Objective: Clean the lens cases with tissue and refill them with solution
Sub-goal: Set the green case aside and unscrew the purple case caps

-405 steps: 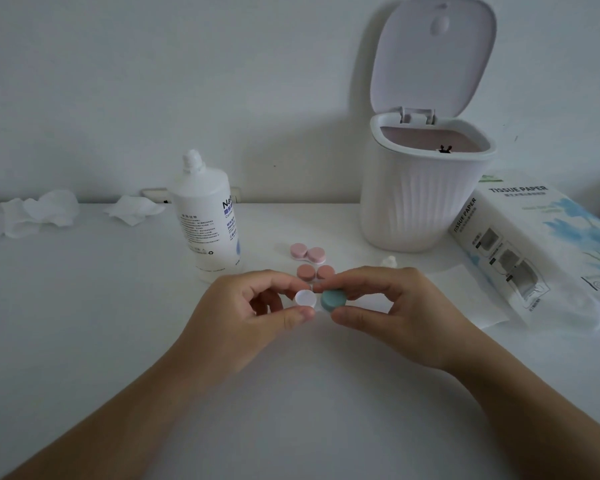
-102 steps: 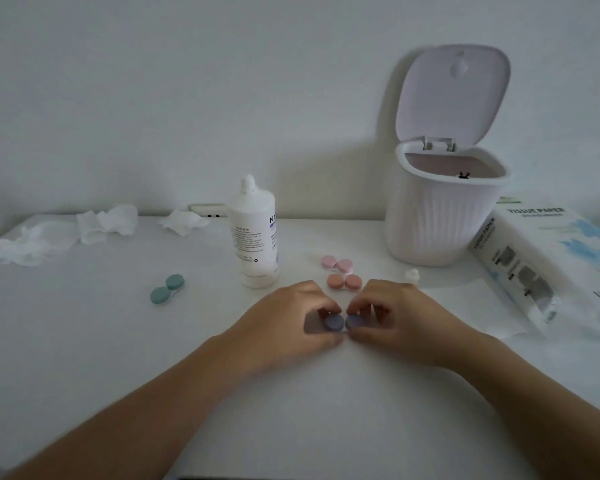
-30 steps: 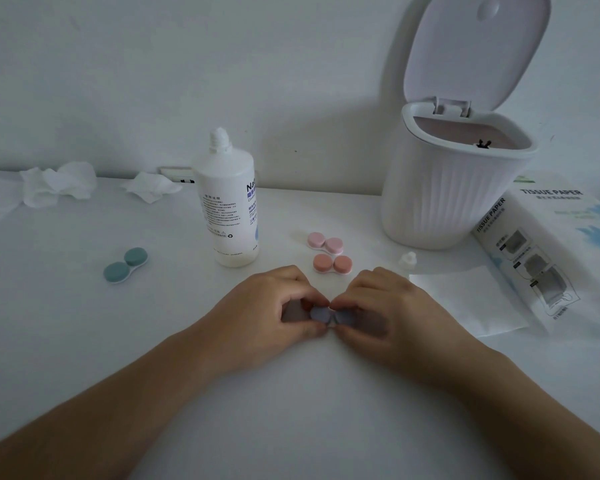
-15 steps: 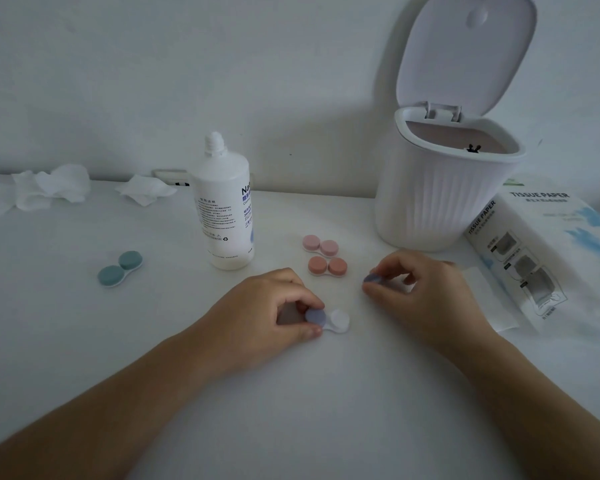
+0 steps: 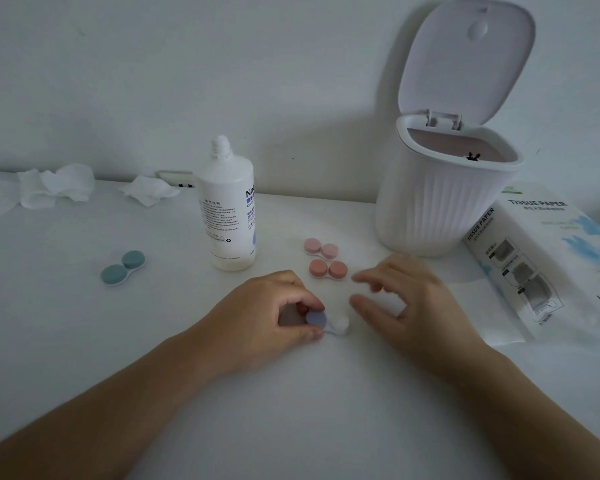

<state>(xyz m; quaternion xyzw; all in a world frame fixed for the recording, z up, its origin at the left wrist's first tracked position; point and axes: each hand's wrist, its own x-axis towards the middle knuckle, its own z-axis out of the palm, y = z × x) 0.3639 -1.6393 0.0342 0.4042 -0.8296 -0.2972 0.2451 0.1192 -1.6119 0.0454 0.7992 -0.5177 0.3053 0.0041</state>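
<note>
At the near middle of the white tabletop (image 5: 84,341), the left hand (image 5: 257,317) pinches the lavender round screw cap (image 5: 316,319) of a small white plastic twin-well lens case (image 5: 336,324) between thumb and curled fingers, pinning the case to the surface; its other well, on the right, shows white with no cap on it. The right hand (image 5: 406,299) hovers just beside that uncapped well with thumb and fingers loosely spread and holding nothing; its fingertips are blurred, so how they are set cannot be told exactly. The step in hand looks like opening this case, one cap off and one to go, so cleaning and refilling of it are not yet begun. The next move probably calls for unscrewing the lavender cap while the case is steadied, then fetching a sheet to wipe the wells. A flat white tissue sheet (image 5: 471,292) lies partly under the right hand, and the white and blue tissue paper pack (image 5: 548,258) sits beyond it at the right. The white solution bottle (image 5: 229,209), uncapped, stands upright just behind the left hand, near enough to be knocked. Two pink closed lens cases (image 5: 326,259) lie between the bottle and the white ribbed bin (image 5: 440,202), whose lid stands open. A teal closed lens case (image 5: 122,267) rests well apart at the left, and crumpled white tissues (image 5: 59,185) lie along the back edge.
</note>
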